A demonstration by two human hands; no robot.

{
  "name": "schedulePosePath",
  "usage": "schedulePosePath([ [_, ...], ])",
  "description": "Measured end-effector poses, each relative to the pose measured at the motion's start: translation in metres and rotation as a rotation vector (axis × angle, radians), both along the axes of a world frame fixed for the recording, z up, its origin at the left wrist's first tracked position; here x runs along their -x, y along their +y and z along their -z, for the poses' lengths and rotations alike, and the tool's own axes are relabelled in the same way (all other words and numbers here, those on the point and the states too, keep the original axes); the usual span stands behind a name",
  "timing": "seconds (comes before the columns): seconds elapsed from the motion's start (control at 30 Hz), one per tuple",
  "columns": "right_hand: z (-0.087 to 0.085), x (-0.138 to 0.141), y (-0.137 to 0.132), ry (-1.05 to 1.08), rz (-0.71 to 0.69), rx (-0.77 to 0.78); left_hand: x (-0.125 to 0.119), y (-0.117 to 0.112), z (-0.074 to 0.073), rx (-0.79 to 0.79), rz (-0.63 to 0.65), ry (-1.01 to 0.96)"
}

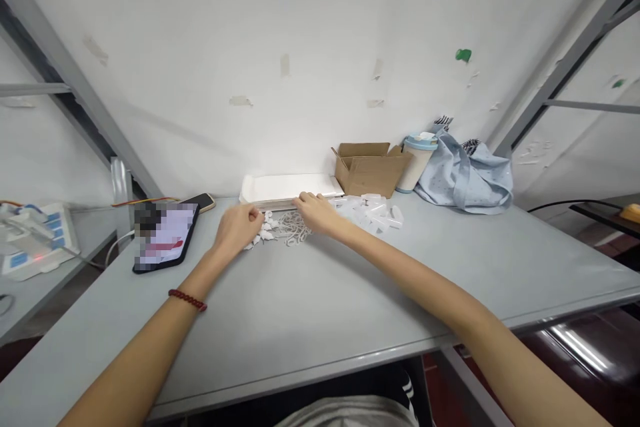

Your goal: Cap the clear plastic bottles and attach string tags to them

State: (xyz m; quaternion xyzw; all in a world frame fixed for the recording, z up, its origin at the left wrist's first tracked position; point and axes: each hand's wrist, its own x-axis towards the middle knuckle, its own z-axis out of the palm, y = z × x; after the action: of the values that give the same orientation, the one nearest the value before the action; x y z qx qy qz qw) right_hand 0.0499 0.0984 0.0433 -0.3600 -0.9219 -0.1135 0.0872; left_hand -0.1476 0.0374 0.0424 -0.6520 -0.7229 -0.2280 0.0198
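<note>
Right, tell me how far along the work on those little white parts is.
Done, possibly: a batch of clear pieces lies grouped right of the hands. In hand: the left hand curls at the pile of corded white parts; the right hand rests on its far edge, by the white tray. Left: that pile looks sizeable; the tray's contents are hidden.

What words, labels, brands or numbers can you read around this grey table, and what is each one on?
No text can be read.
Black-cased tablet: screen blurred out.
White power strip with blue labels: too small to read.
Brown cardboard box and cream cup with a pale blue lid: no print shows.
</note>
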Motion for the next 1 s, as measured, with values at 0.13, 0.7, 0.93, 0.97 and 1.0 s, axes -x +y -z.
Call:
schedulePosePath([
  [0.13, 0.003, -0.034, -0.023, 0.049, -0.007, 0.017, -0.008, -0.004, 0.005, 0.004, 0.158, 0.067],
  [0.7, 0.005, -0.064, -0.028, 0.063, 0.085, 0.002, -0.016, -0.002, 0.016, -0.181, 0.356, 0.082],
  [0.93, 0.001, -0.088, -0.021, 0.066, 0.193, 0.013, -0.018, -0.009, 0.001, -0.169, 0.297, -0.086],
  [0.97, 0.001, -0.088, -0.022, 0.063, 0.186, 0.023, -0.017, -0.009, 0.0, -0.182, 0.296, -0.088],
  [1.0, 0.001, -0.087, -0.024, 0.056, 0.172, 0.035, -0.017, -0.009, -0.001, -0.201, 0.289, -0.092],
])
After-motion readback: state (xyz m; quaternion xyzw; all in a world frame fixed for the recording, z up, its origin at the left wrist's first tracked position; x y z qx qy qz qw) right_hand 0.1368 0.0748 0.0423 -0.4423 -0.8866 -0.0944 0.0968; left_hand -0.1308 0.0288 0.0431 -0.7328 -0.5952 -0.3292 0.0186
